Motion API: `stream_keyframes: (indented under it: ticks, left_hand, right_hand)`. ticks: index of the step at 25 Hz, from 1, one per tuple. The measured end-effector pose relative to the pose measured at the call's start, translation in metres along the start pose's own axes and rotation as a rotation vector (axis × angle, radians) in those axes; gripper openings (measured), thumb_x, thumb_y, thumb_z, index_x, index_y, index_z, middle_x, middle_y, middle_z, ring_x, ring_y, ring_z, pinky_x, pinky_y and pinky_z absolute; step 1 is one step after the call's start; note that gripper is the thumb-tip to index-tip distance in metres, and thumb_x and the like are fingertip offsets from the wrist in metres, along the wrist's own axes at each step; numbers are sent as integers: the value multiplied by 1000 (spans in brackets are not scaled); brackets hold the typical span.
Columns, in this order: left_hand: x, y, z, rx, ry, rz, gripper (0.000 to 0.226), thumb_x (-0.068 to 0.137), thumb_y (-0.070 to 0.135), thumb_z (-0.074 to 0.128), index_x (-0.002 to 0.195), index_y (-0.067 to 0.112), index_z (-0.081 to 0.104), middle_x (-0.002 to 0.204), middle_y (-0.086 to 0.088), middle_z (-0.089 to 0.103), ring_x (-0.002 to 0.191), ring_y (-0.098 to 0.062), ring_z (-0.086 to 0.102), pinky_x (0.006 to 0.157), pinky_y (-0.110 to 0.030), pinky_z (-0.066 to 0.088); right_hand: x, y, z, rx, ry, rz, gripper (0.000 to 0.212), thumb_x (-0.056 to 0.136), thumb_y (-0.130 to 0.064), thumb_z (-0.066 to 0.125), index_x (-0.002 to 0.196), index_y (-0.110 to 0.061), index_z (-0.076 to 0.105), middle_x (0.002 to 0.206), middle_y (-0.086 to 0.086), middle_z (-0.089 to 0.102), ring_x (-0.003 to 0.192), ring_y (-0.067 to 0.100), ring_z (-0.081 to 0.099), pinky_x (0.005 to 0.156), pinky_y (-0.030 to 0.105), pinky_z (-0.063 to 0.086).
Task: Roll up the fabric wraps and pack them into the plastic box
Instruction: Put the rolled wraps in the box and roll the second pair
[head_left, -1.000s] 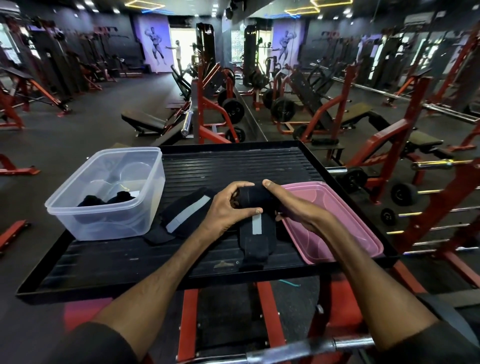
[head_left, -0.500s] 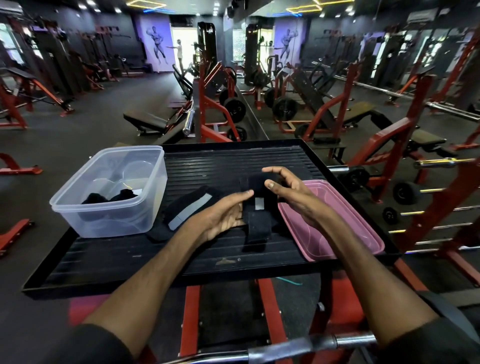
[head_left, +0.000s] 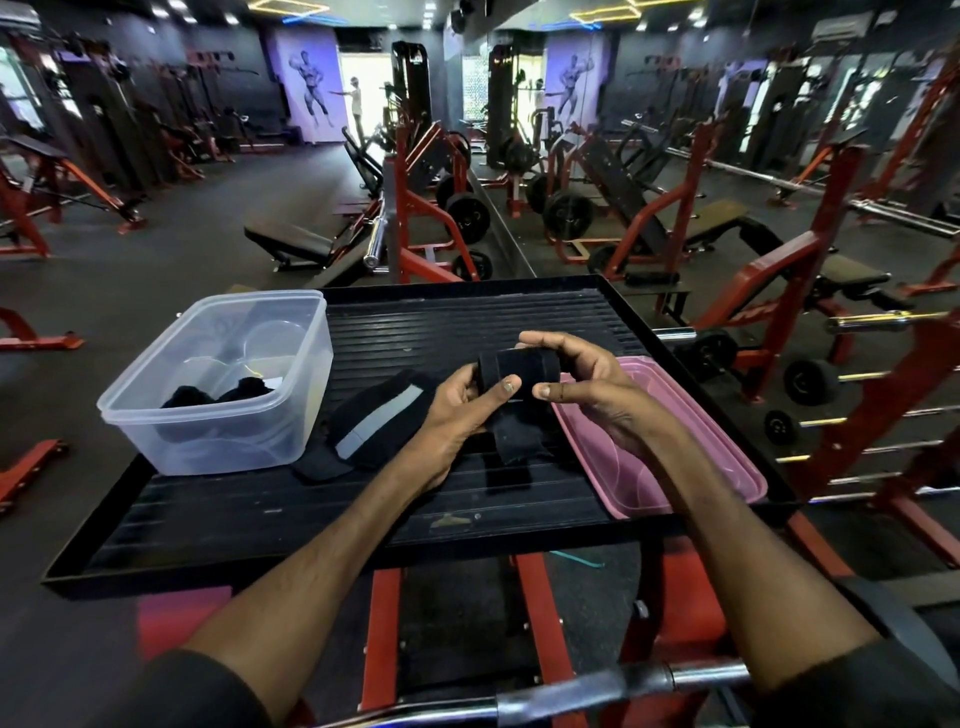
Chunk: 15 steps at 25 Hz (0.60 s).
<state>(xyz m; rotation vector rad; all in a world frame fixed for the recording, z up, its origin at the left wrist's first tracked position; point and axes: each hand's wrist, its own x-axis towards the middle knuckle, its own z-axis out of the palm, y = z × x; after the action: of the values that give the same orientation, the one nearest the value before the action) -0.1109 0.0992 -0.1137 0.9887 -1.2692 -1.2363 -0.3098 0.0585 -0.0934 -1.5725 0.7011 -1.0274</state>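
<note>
Since the earlier frame the left hand (head_left: 462, 410) has closed onto the roll, and the wrap's loose tail hangs shorter. The black ribbed tabletop (head_left: 467, 322) stands in a gym of red machines (head_left: 415, 208). The left hand and right hand (head_left: 587, 384) each pinch an end of the rolled wrap (head_left: 519, 370), holding it just above the tabletop, between the plastic box (head_left: 234, 441) and the pink lid (head_left: 675, 457).
</note>
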Motion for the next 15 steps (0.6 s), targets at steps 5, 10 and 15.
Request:
stream_keyframes:
  ticks: [5,10,15]
  left_hand:
    - [7,-8,3,-23,53,78,36,88,13,77,121,10,66,115,-7,76,109,-22,71,93,-36,58]
    - [10,-6,-9,29,28,118,42,84,5,79,124,6,64,114,-7,76,108,-20,72,91,-31,58]
    - [7,-3,-15,84,-5,98,43,85,8,79,125,14,64,114,-5,76,105,-19,73,80,-28,60]
  right_hand:
    - [13,-2,24,400,216,243,25,99,-14,57,122,-19,65,96,0,74,87,16,68,65,27,57]
    - [8,1,20,-25,-19,318,47,103,-56,42,132,-21,55,98,-10,66,78,2,64,69,25,50]
    - [5,12,9,-110,9,246,47,97,-55,54,131,-23,54,115,-1,67,102,14,63,81,33,50]
